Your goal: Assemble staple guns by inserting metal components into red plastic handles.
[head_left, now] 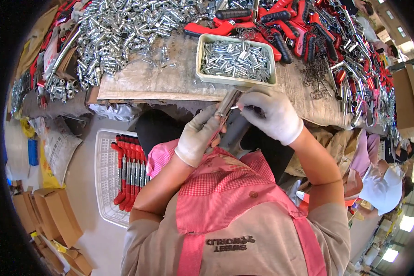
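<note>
My left hand (198, 134), in a white glove, is wrapped round a shiny metal tube (228, 102) that slants up and away from me. Its lower end is hidden by my fingers. Beside it, my gloved right hand (273, 114) pinches a small silver pin (234, 107) between thumb and forefinger, its end against or close to the tube's side. Just beyond both hands, on the table's near edge, a pale plastic tray (237, 83) holds many similar short metal pins (237, 60).
Small metal fittings (124, 37) are heaped at the table's far left. Red-and-black handles (280, 27) lie at the far right, with wire springs (317, 83) nearby. A white basket (106, 184) of red-handled tools stands on the floor at left, cardboard boxes (55, 216) beyond it. People work at right.
</note>
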`<state>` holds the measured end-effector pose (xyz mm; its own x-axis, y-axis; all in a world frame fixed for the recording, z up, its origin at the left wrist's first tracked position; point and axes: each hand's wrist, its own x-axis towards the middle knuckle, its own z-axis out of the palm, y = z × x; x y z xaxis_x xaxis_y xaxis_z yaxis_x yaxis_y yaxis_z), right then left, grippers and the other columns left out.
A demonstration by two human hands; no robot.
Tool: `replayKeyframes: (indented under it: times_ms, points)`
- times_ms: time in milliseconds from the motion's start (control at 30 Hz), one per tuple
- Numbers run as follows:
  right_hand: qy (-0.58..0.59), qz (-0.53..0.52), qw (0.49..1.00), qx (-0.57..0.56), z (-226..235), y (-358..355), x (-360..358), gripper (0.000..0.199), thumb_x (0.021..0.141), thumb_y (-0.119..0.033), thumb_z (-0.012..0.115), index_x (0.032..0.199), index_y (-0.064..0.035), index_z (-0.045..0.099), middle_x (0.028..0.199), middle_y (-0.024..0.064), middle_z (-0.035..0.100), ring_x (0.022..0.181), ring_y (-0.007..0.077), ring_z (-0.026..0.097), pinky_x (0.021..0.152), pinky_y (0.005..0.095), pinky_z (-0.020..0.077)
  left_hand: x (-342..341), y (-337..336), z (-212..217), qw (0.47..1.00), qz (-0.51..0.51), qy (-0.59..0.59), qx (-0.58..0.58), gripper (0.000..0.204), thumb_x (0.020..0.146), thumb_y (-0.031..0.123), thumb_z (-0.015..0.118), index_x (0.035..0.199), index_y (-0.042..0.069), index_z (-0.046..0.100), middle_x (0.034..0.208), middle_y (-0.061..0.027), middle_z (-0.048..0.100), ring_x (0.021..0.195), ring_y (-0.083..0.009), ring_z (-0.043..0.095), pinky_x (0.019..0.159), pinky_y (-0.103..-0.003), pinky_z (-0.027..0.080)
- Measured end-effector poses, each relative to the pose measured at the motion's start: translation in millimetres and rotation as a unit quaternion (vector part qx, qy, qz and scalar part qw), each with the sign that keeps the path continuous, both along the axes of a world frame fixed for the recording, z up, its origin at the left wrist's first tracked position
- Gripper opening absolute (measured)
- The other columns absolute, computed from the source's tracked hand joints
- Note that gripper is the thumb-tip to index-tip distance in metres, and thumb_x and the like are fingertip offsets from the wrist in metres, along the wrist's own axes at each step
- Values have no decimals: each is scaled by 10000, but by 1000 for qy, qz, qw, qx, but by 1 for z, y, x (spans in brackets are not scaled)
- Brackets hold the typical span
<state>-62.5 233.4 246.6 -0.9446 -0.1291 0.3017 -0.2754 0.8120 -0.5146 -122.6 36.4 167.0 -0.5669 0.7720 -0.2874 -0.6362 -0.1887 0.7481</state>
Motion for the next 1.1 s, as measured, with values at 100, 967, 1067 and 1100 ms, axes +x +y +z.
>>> replayKeyframes:
  times_ms: [100,967,1067,1100]
  points:
    - [7,-24,999,-42,2,-12,11,151,732,-11,665,874,-44,626,862,102,614,774,257,609,704,320,481,10,7,-4,889,142,429,-64,337,890,151,599,1201,33,547,908,-81,613,661,-127,580,549,-259,486]
    - [81,-169,981,-46,-12,-11,24,166,722,-33,632,884,-53,602,845,116,609,771,301,609,686,351,492,10,-9,6,996,-37,-76,-9,321,959,312,468,1199,99,475,802,-24,534,509,-62,415,363,-175,262]
    - [142,-304,942,-9,-39,51,17,120,763,-32,601,880,-43,623,858,128,632,801,278,622,723,337,491,1,-11,-2,979,-49,-195,46,262,960,353,453,1091,126,457,854,-54,516,500,-65,408,361,-173,253]
    - [144,-366,918,-52,-50,70,14,119,769,-50,616,884,-30,636,844,139,637,804,284,624,738,338,488,0,-10,0,979,-54,-191,44,262,960,353,453,1091,126,457,854,-54,516,500,-65,408,361,-173,253]
